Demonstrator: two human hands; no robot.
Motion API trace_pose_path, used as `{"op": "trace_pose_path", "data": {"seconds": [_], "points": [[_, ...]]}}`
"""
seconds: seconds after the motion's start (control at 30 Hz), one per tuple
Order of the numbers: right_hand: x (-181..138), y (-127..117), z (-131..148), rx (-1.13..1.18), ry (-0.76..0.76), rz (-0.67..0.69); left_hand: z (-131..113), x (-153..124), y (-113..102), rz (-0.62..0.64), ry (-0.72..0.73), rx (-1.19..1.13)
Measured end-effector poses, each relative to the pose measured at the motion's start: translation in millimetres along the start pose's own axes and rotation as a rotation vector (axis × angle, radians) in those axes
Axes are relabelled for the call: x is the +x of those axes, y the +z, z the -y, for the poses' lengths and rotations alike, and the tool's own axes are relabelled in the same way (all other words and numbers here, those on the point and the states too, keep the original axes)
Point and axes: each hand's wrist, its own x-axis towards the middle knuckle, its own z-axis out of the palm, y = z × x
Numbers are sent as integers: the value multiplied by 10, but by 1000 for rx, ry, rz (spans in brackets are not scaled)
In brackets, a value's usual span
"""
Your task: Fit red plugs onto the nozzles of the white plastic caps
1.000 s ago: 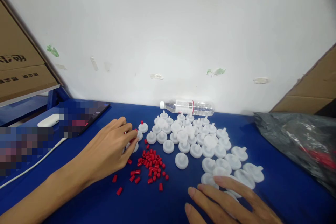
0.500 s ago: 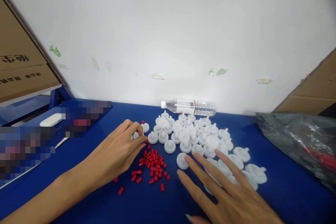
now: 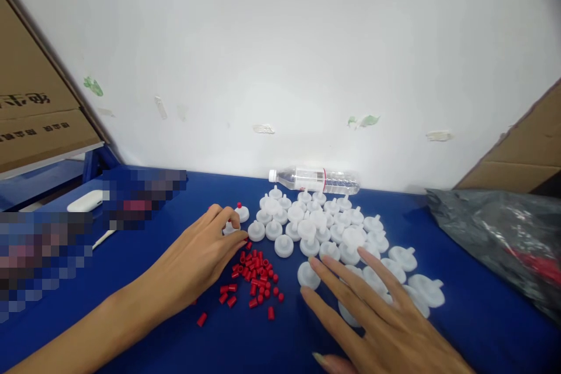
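White discs (image 3: 333,228): lots of them lie on the blue table (image 3: 460,315), in front of the bottle (image 3: 315,180).
Right hand (image 3: 372,315): flat and open over the near discs, holding nothing.
Left hand (image 3: 197,260): fingers curled beside the red caps (image 3: 254,277); I cannot tell if they pinch anything.
Doing it well: pick one disc, not the pile.
In the way: black bag (image 3: 504,234) on the right.

Two bare forearms, no sleeves in view. Left hand (image 3: 199,260) slim, long-fingered, no ring, no watch, no glove; wrist bare up to the frame edge. Right hand (image 3: 385,321) likewise ungloved and unadorned, fingers (image 3: 337,277) long and slender, nails left longish, natural, without polish. No bracelet, bandage or marking on either wrist.
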Motion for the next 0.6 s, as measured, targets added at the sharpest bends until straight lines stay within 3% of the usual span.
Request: {"op": "trace_pose_path", "data": {"seconds": [0.2,0.5,0.6], "points": [[1,-36,20,79,22,-42,24,-9,17,-3,19,2],[-34,16,25,81,9,-1,-9,-30,25,21,1,-28],[-7,-45,56,127,31,-57,-21,-22,10,11,-3,-44]]}}
